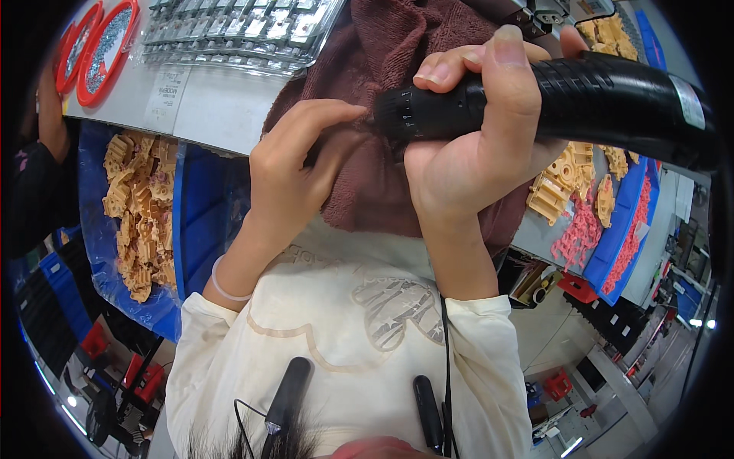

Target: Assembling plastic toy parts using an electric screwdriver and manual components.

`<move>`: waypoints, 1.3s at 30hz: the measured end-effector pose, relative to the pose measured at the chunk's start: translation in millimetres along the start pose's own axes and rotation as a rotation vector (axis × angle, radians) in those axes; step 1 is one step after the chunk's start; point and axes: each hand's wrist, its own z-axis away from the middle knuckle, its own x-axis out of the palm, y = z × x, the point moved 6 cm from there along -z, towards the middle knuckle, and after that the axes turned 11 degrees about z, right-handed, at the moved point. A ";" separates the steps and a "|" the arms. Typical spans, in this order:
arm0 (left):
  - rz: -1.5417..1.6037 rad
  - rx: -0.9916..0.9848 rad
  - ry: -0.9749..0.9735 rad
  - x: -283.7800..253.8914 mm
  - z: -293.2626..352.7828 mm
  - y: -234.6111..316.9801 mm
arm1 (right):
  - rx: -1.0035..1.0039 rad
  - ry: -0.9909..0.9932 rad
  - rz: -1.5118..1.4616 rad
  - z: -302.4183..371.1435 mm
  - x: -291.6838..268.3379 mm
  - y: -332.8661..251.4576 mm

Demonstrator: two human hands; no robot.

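My right hand (489,126) is wrapped around a black electric screwdriver (604,96), which lies nearly level and points left. A ring with markings circles its front end. My left hand (294,157) meets that tip, its index finger stretched to it and the other fingers curled below. Whatever sits between those fingers is hidden by the hand. Under both hands a brown towel (375,183) is bunched over the table edge and my lap.
A blue bin (180,229) at the left holds tan plastic parts (141,206). Red-rimmed dishes (107,57) of small metal pieces and a clear tray (237,30) of metal parts stand at the back left. More tan housings (562,183), pink pieces (577,233) and a blue bin (623,222) are at the right.
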 end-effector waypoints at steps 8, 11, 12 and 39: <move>0.252 -0.265 0.075 -5.9 11.5 -25.5 | -0.165 -0.263 -0.294 -13.3 4.1 -17.1; 0.453 -0.416 0.156 -7.1 15.6 -25.2 | -0.149 -0.287 -0.274 -15.3 0.0 -26.8; 0.452 -0.416 0.156 -5.8 15.7 -25.0 | -0.148 -0.142 0.004 -9.5 -10.3 -29.4; 0.276 -0.276 -0.107 -14.2 -0.6 -8.8 | -0.121 -0.180 -0.202 -22.7 -42.0 -45.6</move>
